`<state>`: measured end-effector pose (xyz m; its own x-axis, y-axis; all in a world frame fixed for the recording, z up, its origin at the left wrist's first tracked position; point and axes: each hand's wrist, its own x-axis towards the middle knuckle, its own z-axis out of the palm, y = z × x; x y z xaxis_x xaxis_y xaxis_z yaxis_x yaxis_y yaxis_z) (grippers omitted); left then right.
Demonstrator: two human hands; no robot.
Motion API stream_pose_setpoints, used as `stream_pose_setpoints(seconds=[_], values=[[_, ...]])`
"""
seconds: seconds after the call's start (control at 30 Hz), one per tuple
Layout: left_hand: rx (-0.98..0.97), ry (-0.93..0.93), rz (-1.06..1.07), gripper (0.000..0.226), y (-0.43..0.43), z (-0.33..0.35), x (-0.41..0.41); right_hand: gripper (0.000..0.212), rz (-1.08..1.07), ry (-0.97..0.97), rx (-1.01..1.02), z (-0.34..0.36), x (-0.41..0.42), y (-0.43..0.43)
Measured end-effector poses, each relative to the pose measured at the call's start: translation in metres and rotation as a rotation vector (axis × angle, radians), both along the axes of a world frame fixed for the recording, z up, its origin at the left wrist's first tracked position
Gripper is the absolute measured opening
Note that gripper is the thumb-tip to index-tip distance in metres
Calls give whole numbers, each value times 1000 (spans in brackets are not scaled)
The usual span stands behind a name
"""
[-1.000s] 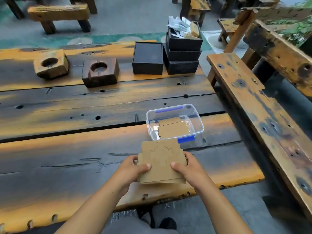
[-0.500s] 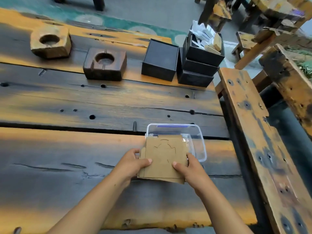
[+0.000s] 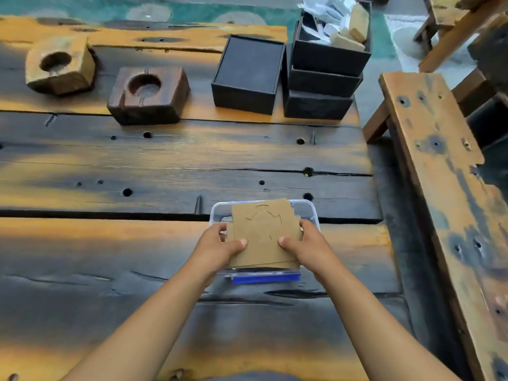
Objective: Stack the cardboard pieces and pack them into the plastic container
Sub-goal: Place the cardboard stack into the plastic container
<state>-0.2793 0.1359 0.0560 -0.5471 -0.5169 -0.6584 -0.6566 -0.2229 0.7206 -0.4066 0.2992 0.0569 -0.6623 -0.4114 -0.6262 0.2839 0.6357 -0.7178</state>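
Note:
A stack of brown cardboard pieces (image 3: 263, 232), the top one scored with a gear-like outline, hovers flat over the clear plastic container (image 3: 312, 213) and covers most of its opening. My left hand (image 3: 220, 243) grips the stack's left edge, thumb on top. On the other side my right hand (image 3: 305, 244) holds the right edge the same way. The container has a blue clip (image 3: 266, 278) on its near end and sits on the wooden table (image 3: 110, 257). Whatever lies inside the container is hidden by the stack.
At the table's far side stand two wooden blocks with round holes (image 3: 59, 64) (image 3: 148, 94), a black box (image 3: 247, 74) and stacked black boxes (image 3: 327, 70) holding paper and cardboard bits. A wooden bench (image 3: 445, 193) runs along the right, beyond a gap.
Both hands have carried the cardboard stack forward, from the table in front of the container to directly over its opening. The camera has tilted down and closer.

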Motion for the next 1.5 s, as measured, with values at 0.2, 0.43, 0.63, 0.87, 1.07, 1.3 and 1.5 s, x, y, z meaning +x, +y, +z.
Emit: stream_pose_setpoints(seconds=[0.2,0.43,0.63,0.87,1.07,1.3,1.5], values=[[45,-117,-25,42,8,-24,-14,42,50,1,119,-25,-7,-10],[44,-208,-14,44,13,-40,-20,42,94,-32,240,-47,-9,-10],[16,-245,-6,50,13,-48,-24,48,137,35,321,-55,-9,-16],[-43,-308,-99,57,17,-49,-26,46,220,93,397,-59,-14,-13],[-94,-302,-118,60,18,-35,-28,45,234,106,419,-48,-10,-12],[-190,-140,-127,56,15,-10,5,41,129,299,289,-12,18,7],[-283,-23,-369,26,4,-5,27,32,-87,235,261,5,56,27]])
